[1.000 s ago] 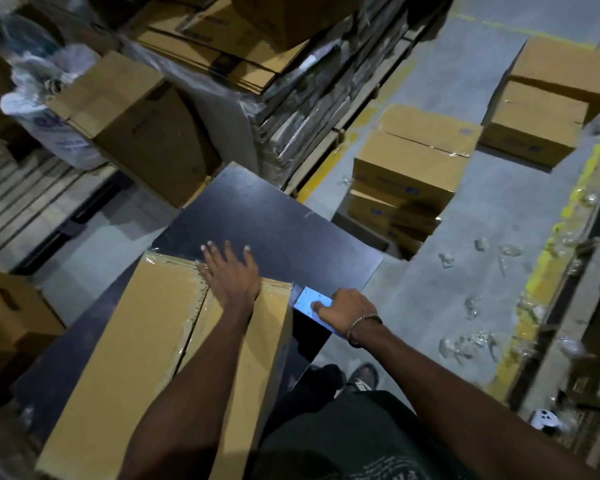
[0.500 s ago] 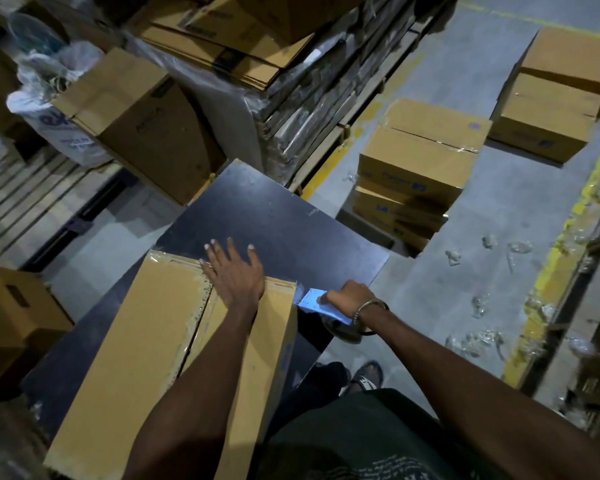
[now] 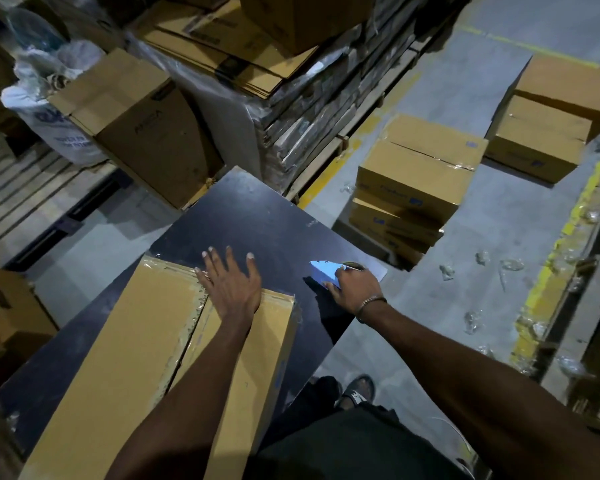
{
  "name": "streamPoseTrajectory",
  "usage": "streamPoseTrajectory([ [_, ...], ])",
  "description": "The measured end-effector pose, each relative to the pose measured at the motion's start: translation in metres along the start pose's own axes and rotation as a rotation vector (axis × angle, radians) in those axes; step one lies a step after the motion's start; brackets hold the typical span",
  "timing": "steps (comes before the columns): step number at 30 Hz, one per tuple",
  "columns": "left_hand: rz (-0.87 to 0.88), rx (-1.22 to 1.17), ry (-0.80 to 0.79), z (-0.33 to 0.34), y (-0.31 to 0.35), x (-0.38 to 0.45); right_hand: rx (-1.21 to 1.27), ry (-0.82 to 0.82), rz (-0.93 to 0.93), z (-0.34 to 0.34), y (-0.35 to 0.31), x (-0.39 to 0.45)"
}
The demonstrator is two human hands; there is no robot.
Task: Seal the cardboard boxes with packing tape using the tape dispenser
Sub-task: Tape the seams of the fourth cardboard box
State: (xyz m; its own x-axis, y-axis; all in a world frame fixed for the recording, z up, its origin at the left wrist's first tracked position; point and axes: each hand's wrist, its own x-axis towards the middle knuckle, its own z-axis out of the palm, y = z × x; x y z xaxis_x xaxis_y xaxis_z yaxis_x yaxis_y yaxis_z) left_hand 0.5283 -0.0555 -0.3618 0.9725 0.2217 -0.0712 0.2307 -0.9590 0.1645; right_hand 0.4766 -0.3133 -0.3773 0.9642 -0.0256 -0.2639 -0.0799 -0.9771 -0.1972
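Note:
A long brown cardboard box (image 3: 125, 358) lies on a dark table (image 3: 257, 223), its two top flaps meeting in a centre seam edged with clear tape. My left hand (image 3: 231, 285) presses flat on the far end of the box, fingers straight and reaching past its edge. To the right of the box, my right hand (image 3: 355, 289) grips a light blue tape dispenser (image 3: 324, 271) over the table top, its nose pointing away from me. A bracelet sits on that wrist.
Stacked sealed boxes (image 3: 413, 178) stand on the floor beyond the table's right edge, more boxes (image 3: 541, 140) farther right. A wrapped pallet of flat cartons (image 3: 291, 81) and a tilted box (image 3: 142, 126) crowd the far side. Plastic scraps (image 3: 478, 258) litter the floor.
My right hand has lifted the blue dispenser up from beside the box's right side and carried it forward over the table top. My left hand stays flat on the box end.

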Motion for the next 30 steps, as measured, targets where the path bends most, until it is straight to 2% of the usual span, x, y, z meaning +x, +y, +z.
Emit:
streamPoseTrajectory([
  [2,0.034,-0.090,0.003,0.000,-0.005,0.001,-0.044,-0.002,-0.061,0.011,-0.002,0.008],
  [6,0.084,-0.543,0.062,-0.013,-0.026,-0.006,-0.094,-0.040,-0.095,0.034,-0.003,0.010],
  [9,0.127,-0.698,0.004,-0.026,-0.035,-0.033,-0.085,-0.044,-0.060,0.041,-0.005,0.001],
  [13,0.205,-0.616,-0.056,-0.017,-0.038,-0.071,0.040,0.136,0.045,0.038,-0.023,-0.032],
  [15,0.230,-0.519,-0.043,-0.006,-0.036,-0.084,0.325,0.251,0.049,0.028,-0.043,-0.059],
  [16,0.219,-0.494,-0.038,-0.001,-0.033,-0.090,0.526,0.256,0.069,0.023,-0.057,-0.073],
  [19,0.096,-0.501,-0.020,0.002,-0.020,-0.097,1.044,0.026,0.333,0.021,-0.103,-0.102],
  [21,0.070,-0.477,-0.001,0.002,-0.016,-0.097,1.285,-0.082,0.495,0.024,-0.126,-0.109],
  [23,0.094,-0.422,0.017,0.005,-0.018,-0.098,1.399,-0.101,0.530,0.023,-0.143,-0.108],
  [26,0.118,-0.388,0.029,0.008,-0.026,-0.097,1.432,-0.056,0.515,0.015,-0.166,-0.097],
  [30,0.119,-0.373,0.043,0.009,-0.029,-0.096,1.411,-0.063,0.657,0.015,-0.181,-0.064],
])
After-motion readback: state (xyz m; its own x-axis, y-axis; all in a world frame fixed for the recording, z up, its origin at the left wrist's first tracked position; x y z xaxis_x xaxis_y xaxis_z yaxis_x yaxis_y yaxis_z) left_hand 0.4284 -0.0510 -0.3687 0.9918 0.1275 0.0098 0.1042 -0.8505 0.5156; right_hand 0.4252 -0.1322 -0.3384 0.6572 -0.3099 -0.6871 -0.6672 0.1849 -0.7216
